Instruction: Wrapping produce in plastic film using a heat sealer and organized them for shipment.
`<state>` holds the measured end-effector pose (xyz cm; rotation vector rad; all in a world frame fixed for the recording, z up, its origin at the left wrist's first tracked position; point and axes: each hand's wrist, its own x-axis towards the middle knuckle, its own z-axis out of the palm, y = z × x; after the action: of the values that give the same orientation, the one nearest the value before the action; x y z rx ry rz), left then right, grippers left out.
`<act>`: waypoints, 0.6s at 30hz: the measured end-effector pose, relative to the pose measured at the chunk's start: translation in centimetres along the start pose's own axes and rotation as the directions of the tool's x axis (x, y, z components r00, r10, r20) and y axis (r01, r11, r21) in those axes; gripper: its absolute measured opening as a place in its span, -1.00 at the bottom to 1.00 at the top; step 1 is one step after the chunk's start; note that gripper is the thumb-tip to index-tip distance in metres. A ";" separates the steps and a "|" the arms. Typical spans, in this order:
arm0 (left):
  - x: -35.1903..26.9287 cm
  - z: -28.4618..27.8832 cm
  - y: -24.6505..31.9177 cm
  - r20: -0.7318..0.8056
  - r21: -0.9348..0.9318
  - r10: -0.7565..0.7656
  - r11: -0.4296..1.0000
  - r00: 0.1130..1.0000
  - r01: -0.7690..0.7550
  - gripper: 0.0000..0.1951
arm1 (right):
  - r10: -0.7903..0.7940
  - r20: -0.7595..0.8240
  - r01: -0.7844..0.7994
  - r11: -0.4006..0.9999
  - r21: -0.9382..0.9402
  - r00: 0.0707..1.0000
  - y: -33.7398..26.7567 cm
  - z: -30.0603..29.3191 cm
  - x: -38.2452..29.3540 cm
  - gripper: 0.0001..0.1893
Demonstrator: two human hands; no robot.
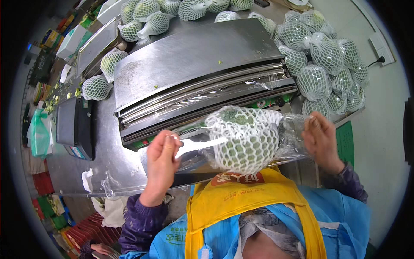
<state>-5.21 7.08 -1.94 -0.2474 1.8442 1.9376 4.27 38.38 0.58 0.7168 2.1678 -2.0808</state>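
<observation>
Between my hands lies a head of broccoli [245, 139] in a white foam net, in front of a metal film wrapping machine [200, 64]. Clear plastic film [291, 139] stretches out from it on both sides. My left hand [163, 158] pinches the film and the gathered white end of the net on the left. My right hand [321, 140] pinches the film's right end, fingers closed. Behind the net, the machine's rollers carry more film.
Netted, film-wrapped heads [326, 61] are piled at the right, near a wall socket [380, 48]. More netted heads [145, 16] sit behind the machine. A dark scale-like device [74, 126] stands left. Another person's hand [102, 248] shows at the lower left.
</observation>
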 end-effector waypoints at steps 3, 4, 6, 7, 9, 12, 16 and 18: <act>-1.1 -1.4 0.6 0.057 -0.002 -0.124 0.992 0.991 0.124 -0.73 | 0.060 0.057 -0.063 0.996 0.055 0.997 -1.3 -2.3 -0.3 -0.71; -3.1 -2.5 0.3 0.083 0.050 -0.193 0.981 0.978 0.190 -0.72 | 0.116 0.127 -0.112 0.993 -0.034 0.985 -1.3 -3.2 -1.3 -0.70; -5.4 -3.9 -2.3 0.177 0.036 -0.394 0.918 0.902 0.394 -0.77 | 0.285 0.179 -0.265 0.956 -0.128 0.942 -0.3 -4.0 -2.2 -0.68; -6.0 -4.5 -4.8 0.193 -0.019 -0.530 0.839 0.826 0.543 -0.81 | 0.297 0.163 -0.278 0.952 -0.129 0.941 1.0 -3.8 -2.4 -0.68; -5.5 -3.9 -8.2 0.236 0.122 -0.783 0.612 0.576 0.781 -0.84 | 0.598 0.198 -0.585 0.801 -0.124 0.777 5.4 -3.6 -2.0 -0.70; -4.9 -2.1 -16.8 0.176 0.135 -0.653 0.758 0.737 0.639 -0.81 | 0.588 0.322 -0.517 0.807 -0.284 0.742 13.1 -1.5 -1.7 -0.81; -4.0 2.8 -20.1 0.453 0.144 -0.225 0.973 0.862 0.179 -0.66 | 0.193 0.514 -0.182 0.981 -0.073 0.835 18.4 5.7 -2.6 -0.59; -3.5 4.0 -18.1 0.509 0.227 0.010 0.963 0.860 -0.146 -0.68 | 0.153 0.473 -0.204 0.977 0.060 0.867 21.2 7.0 -3.4 -0.46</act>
<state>6.51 10.35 -16.37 0.3949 1.7296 1.5817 13.03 30.42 -18.59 0.3507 1.6738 -2.0237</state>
